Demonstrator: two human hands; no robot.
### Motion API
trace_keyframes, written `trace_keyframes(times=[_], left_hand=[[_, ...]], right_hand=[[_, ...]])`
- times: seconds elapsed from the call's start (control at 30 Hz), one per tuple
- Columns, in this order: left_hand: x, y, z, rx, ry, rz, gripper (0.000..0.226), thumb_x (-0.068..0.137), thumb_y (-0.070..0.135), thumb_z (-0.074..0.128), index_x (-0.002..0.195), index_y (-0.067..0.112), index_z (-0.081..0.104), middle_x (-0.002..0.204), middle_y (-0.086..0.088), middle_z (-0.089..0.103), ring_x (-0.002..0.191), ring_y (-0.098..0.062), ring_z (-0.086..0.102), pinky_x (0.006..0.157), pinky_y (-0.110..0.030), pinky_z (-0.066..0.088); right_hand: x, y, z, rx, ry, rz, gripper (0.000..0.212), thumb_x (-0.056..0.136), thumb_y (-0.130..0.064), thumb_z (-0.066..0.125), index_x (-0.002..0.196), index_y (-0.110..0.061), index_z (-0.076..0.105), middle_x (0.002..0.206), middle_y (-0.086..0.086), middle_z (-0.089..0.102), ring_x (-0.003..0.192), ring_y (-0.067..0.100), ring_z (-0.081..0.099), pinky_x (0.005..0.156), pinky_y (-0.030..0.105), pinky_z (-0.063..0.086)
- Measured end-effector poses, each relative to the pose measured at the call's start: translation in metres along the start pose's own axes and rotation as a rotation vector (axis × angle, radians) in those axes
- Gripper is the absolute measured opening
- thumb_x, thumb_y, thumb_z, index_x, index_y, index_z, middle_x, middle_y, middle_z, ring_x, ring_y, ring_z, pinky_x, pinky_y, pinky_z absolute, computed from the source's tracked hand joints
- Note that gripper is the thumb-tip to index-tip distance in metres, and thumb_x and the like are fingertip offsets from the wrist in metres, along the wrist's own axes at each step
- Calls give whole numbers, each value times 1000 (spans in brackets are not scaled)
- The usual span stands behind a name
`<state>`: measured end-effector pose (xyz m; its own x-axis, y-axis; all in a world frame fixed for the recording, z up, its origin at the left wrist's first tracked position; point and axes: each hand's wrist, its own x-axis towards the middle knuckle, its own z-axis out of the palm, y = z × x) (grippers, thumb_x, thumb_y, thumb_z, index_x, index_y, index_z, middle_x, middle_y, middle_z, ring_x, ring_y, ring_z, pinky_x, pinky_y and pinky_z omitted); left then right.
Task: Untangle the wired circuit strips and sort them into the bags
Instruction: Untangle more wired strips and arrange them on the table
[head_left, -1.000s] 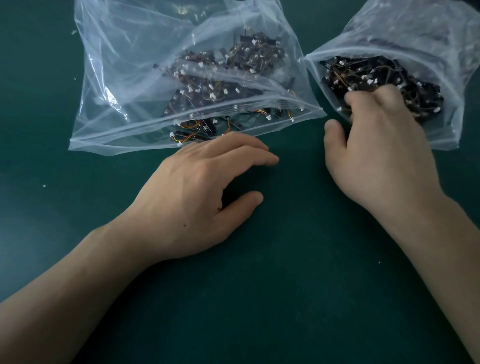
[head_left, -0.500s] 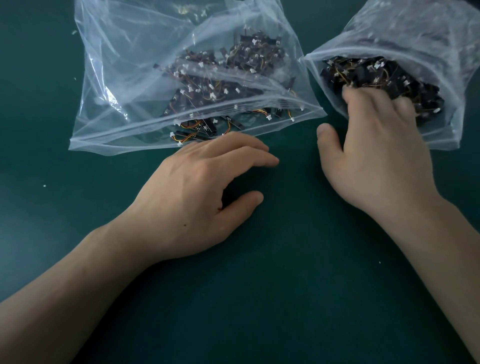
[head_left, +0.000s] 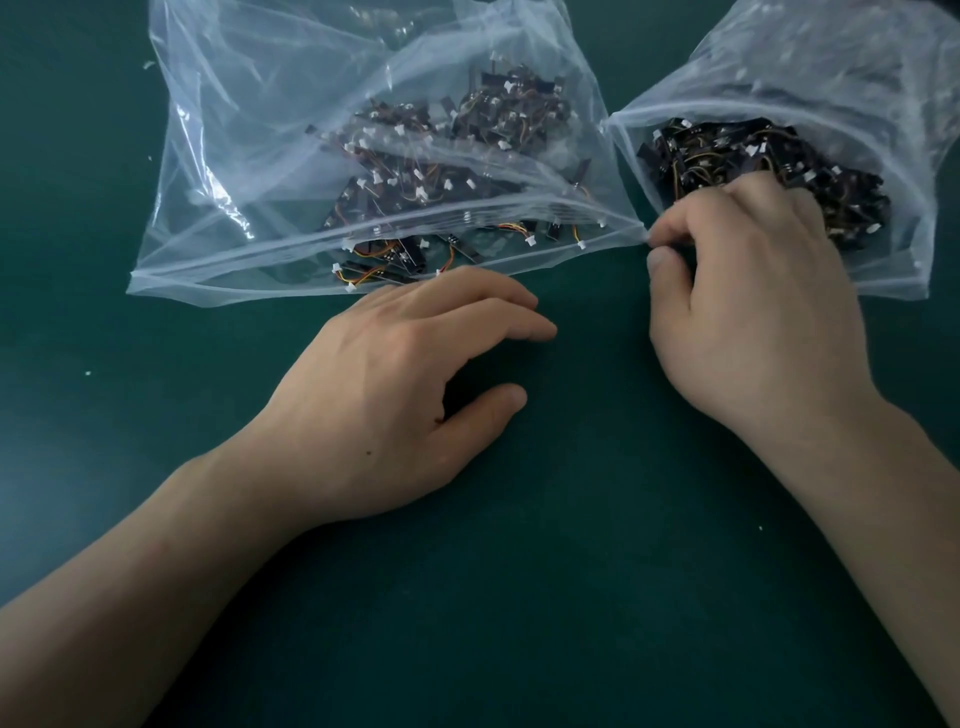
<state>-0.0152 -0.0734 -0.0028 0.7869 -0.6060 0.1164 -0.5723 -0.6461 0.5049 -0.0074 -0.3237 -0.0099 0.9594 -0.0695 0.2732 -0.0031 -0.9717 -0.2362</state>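
Wired circuit strips (head_left: 415, 176), small dark boards with orange and yellow leads and white plugs, lie loose inside the left bag (head_left: 249, 130), a clear zip bag lying flat on the dark green table (head_left: 571, 597); a few of them sit right at its zip edge, the side nearest the person.

Nearer than the left bag, a bare forearm comes in from the lower left, and the left hand (head_left: 395, 395) rests palm down on the table just in front of that zip edge; its fingers are relaxed and slightly bent, the thumb spread apart below them, and it holds nothing; whether the farthest finger touches the plastic cannot be told.

To the right of the left bag, the right hand (head_left: 753, 322) lies knuckles up with its fingers curled under; its bent forefinger and thumb (head_left: 662, 262) meet just beside the left bag's right-hand corner; whether they pinch a strip, the plastic or nothing cannot be told.

Close against the left bag's right side lies the right bag (head_left: 857, 78), also clear, its mouth open towards the person; it holds a denser tangled heap (head_left: 727, 150) of the same strips, and the right hand's knuckles cover the near part of it.

Small pale specks (head_left: 87, 373) dot the table left of the left bag.
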Motion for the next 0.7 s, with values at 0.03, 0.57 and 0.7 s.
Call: trace_keyframes(times=[0.03,0.57,0.7], left_hand=[[0,0,0,4,3,1,39,95,39,65,133,34,65,142,20,56,107,9,49,95,-19,37],[0,-1,1,31,23,4,38,94,37,66,132,32,67,141,18,57,110,2,54,96,-22,39],[0,-1,2,30,22,4,38,95,38,66,132,33,66,141,18,57,114,-1,57,96,-22,40]], right_hand=[[1,1,0,9,4,6,21,102,-24,57,118,-13,64,118,11,57,115,35,49,96,49,44],[13,10,0,-25,71,60,26,101,-34,61,118,-14,58,118,12,59,112,36,54,84,49,46],[15,14,0,-30,74,41,16,102,-35,61,104,-19,62,102,2,51,106,35,55,74,39,37]])
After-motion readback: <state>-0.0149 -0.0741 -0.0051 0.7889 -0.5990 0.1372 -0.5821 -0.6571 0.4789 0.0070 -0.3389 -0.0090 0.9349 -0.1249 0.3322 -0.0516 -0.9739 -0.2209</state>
